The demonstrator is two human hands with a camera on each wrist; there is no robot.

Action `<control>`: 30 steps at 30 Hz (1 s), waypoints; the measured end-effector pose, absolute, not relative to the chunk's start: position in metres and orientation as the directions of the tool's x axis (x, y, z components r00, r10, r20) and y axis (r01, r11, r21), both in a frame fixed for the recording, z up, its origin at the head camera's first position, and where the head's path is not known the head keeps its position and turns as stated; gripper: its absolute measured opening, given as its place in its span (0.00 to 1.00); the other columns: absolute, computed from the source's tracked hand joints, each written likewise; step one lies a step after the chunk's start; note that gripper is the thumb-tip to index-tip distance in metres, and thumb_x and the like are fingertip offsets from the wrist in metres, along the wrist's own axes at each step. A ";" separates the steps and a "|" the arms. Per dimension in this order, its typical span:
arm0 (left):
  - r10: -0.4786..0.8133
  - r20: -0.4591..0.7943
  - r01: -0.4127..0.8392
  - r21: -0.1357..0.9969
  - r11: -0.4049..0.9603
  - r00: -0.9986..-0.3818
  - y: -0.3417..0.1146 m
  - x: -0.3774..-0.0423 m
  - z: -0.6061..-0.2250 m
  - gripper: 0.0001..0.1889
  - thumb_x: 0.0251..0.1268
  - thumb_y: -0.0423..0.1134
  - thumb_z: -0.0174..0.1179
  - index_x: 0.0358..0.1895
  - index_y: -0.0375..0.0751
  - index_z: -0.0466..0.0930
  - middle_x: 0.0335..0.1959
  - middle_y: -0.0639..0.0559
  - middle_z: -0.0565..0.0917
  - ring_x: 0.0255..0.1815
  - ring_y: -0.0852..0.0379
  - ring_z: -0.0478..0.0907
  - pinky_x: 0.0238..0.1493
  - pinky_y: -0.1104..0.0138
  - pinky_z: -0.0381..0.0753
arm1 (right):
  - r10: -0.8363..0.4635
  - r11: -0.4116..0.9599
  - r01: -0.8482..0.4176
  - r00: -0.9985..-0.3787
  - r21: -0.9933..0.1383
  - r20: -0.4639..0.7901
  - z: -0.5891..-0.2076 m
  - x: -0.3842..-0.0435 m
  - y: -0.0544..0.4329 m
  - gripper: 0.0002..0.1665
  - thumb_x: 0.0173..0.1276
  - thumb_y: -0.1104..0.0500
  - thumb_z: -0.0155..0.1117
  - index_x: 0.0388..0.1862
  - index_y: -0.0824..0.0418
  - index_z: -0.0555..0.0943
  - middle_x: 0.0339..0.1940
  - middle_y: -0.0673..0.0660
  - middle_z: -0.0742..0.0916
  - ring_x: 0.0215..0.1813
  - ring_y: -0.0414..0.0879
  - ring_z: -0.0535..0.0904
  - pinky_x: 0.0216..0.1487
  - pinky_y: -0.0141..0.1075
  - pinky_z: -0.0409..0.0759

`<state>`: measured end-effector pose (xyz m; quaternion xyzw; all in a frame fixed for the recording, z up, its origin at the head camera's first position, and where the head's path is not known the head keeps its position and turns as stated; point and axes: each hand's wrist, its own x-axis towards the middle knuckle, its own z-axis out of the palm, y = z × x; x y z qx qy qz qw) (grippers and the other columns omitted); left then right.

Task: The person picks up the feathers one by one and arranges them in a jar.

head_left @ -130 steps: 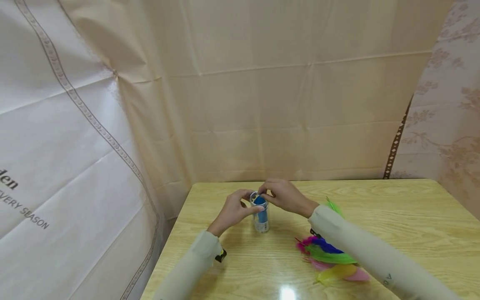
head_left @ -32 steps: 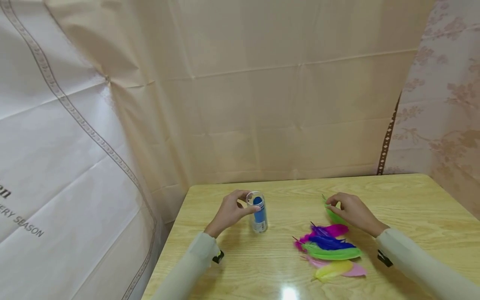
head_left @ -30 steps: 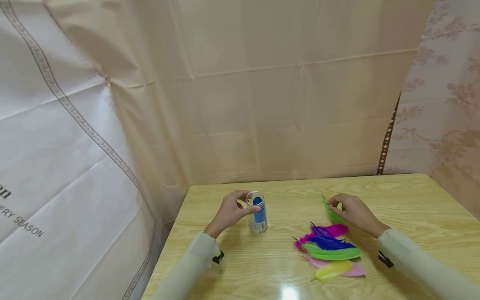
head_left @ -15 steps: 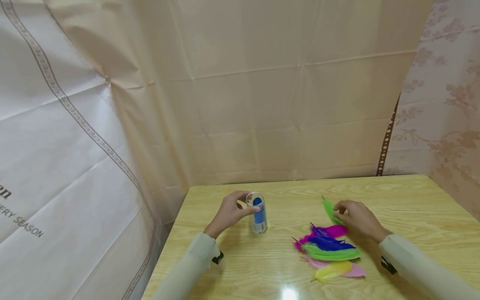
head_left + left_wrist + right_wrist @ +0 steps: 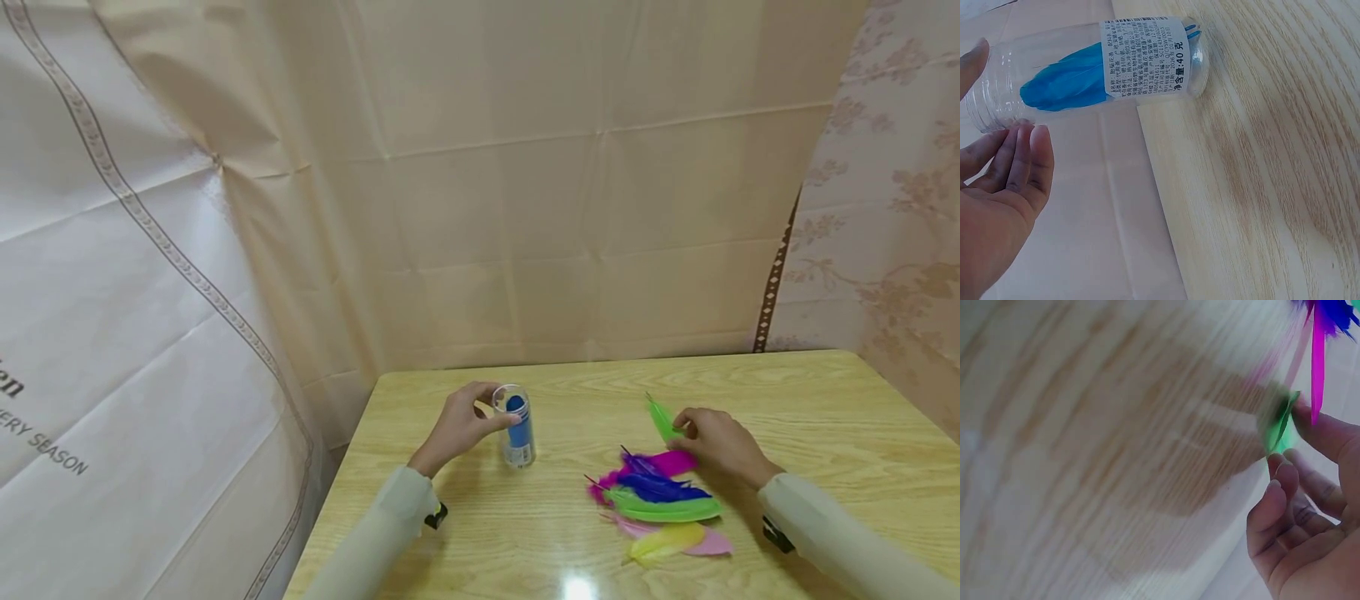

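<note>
Your left hand (image 5: 463,422): grip clamped round the neck of one clear jar (image 5: 519,455), upright on the table (image 5: 573,425), blue plumage (image 5: 1069,81) inside. Your right hand (image 5: 722,443): grip pinching one green feather (image 5: 660,417), just beside a multicoloured feather pile (image 5: 662,490).

Feather (image 5: 1069,78) in jar (image 5: 520,456), left of feather pile (image 5: 663,493) on table (image 5: 480,533).

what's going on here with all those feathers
At a pale wood-grain table, a person's left hand grips a clear cylindrical jar near its rim; it stands upright, with at least one slim blue feather inside. The right hand pinches a bright green feather. Nearer the viewer, magenta, dark blue, green, pink and yellow feathers lie in a loose pile.
</note>
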<state>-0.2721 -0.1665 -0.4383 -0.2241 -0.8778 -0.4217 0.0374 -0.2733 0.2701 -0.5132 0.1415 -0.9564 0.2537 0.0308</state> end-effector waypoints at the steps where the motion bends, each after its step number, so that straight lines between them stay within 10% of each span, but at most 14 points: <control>1: 0.362 0.255 0.425 0.723 0.544 -0.897 -0.167 -0.272 -0.438 0.31 0.62 0.61 0.71 0.64 0.49 0.81 0.55 0.48 0.83 0.51 0.57 0.78 0.47 0.62 0.83 | -0.246 0.834 -0.276 -0.961 -0.478 0.125 -0.513 -0.273 0.271 0.21 0.62 0.50 0.79 0.42 0.64 0.84 0.34 0.55 0.87 0.38 0.52 0.83 0.38 0.52 0.82; 30: 0.345 0.239 0.403 0.728 0.554 -0.907 -0.167 -0.271 -0.438 0.30 0.62 0.60 0.72 0.64 0.52 0.81 0.54 0.53 0.82 0.51 0.58 0.78 0.47 0.62 0.82 | -0.247 0.775 -0.199 -0.969 -0.600 0.002 -0.502 -0.270 0.275 0.09 0.70 0.59 0.69 0.29 0.59 0.80 0.29 0.50 0.82 0.31 0.45 0.75 0.35 0.40 0.75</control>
